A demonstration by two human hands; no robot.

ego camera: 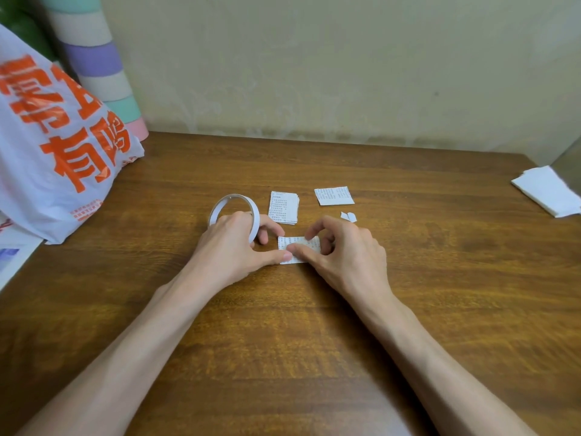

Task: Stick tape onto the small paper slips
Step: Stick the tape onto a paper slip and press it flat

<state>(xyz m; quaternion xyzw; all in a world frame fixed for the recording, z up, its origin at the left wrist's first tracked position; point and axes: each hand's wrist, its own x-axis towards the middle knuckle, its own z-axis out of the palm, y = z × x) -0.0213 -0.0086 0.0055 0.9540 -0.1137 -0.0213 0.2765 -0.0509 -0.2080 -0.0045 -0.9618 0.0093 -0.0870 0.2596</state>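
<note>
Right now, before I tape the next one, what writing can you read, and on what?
"有鸣": big orange characters, lower row on the plastic bag.
Upper orange row on the bag: creased and cut off, unreadable.
Small orange print at the bag's bottom: too small.
Paper slips: rows of print, too small.
Tape roll: no writing visible.

It looks like a room in a home: a wooden table (408, 309) stands against a stained cream wall (314, 73), with a printed plastic shopping bag (56, 158) at its left edge and a pastel-striped roll (97, 64) at the back left corner.
</note>
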